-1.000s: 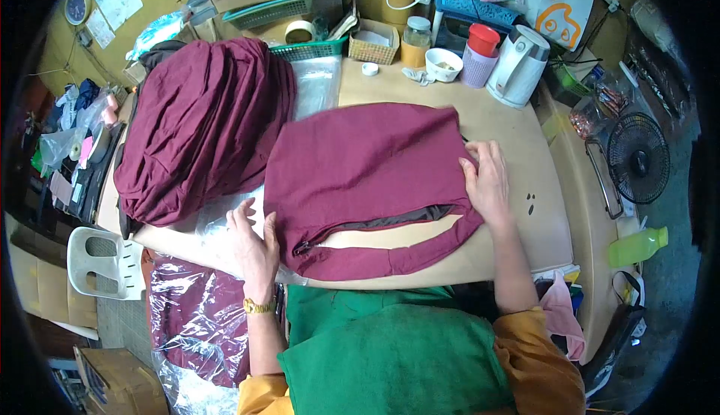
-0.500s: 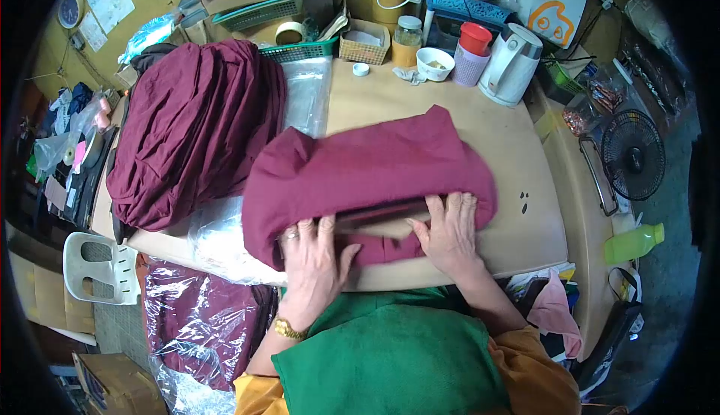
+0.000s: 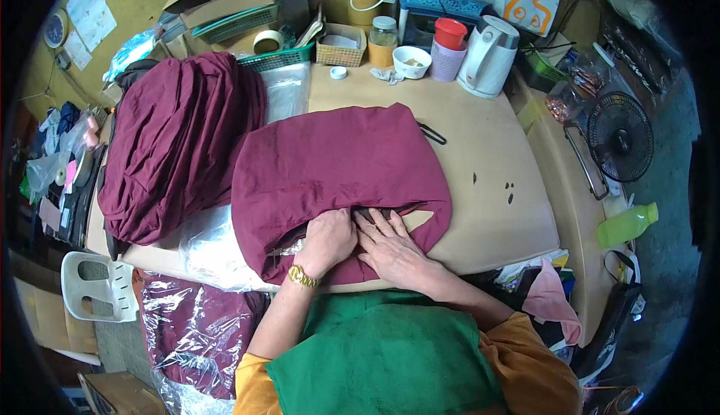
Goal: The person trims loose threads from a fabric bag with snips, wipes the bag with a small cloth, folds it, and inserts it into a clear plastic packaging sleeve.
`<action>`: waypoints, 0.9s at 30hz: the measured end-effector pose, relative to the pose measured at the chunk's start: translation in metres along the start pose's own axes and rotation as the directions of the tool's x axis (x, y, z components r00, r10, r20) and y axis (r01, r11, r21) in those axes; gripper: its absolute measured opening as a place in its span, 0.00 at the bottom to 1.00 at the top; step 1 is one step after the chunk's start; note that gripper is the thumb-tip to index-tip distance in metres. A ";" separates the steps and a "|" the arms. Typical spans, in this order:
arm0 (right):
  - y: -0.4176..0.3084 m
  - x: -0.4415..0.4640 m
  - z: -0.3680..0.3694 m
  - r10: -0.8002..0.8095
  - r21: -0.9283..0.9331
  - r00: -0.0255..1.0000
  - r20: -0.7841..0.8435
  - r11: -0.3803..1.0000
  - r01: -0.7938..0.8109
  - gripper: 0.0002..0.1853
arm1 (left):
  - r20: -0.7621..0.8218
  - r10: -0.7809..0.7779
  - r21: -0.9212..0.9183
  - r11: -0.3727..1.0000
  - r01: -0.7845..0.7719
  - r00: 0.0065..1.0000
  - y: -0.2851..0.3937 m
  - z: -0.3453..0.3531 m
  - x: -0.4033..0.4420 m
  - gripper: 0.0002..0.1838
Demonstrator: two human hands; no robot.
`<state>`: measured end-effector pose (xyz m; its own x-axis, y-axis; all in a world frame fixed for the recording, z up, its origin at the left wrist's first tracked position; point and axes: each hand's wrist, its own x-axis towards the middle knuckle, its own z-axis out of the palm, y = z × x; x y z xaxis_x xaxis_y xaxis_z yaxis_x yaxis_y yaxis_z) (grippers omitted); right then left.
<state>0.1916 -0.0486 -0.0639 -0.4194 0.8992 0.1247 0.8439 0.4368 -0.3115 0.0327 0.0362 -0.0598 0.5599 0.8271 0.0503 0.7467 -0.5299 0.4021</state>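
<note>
A maroon cloth piece [image 3: 337,156], shaped like a bag, lies on the table in front of me with its gaping opening towards me. Dark material shows inside that opening. My left hand [image 3: 330,236], with a gold watch on its wrist, is closed at the near edge of the opening; its fingertips are hidden, so what it grips cannot be made out. My right hand [image 3: 388,246] lies beside it, fingers stretched out flat and reaching into the opening. A black loop [image 3: 432,134] sticks out at the far right of the cloth.
A heap of maroon cloth [image 3: 180,145] stands at the left, with clear plastic sheets [image 3: 217,246] beside it. Along the back are a white kettle [image 3: 489,56], a bowl [image 3: 412,62], a jar [image 3: 382,42] and baskets. A fan [image 3: 621,137] stands at right.
Both hands have come together at the opening, the left curling closed. The maroon cloth piece has shifted left and spread flatter, and the black loop now shows.
</note>
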 end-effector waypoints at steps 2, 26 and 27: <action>0.000 0.000 -0.003 0.036 0.008 0.997 0.061 0.999 -0.037 0.28 | 0.097 -0.118 -0.013 0.993 0.120 0.988 0.000 0.004 0.017 0.14; 0.032 0.022 -0.050 0.146 0.257 0.976 -0.161 0.961 -0.101 0.13 | -0.436 -0.188 0.034 0.974 0.225 0.880 0.011 -0.093 -0.099 0.20; 0.023 0.029 -0.039 0.047 0.407 0.994 -0.100 0.913 -0.002 0.10 | -0.287 -0.284 -0.075 0.959 0.274 0.915 -0.003 -0.082 -0.103 0.17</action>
<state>0.2122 -0.0112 -0.0310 -0.3441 0.9166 0.2036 0.6351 0.3870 -0.6685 -0.0569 -0.0320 0.0090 0.1967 0.9609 0.1946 0.8422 -0.2673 0.4683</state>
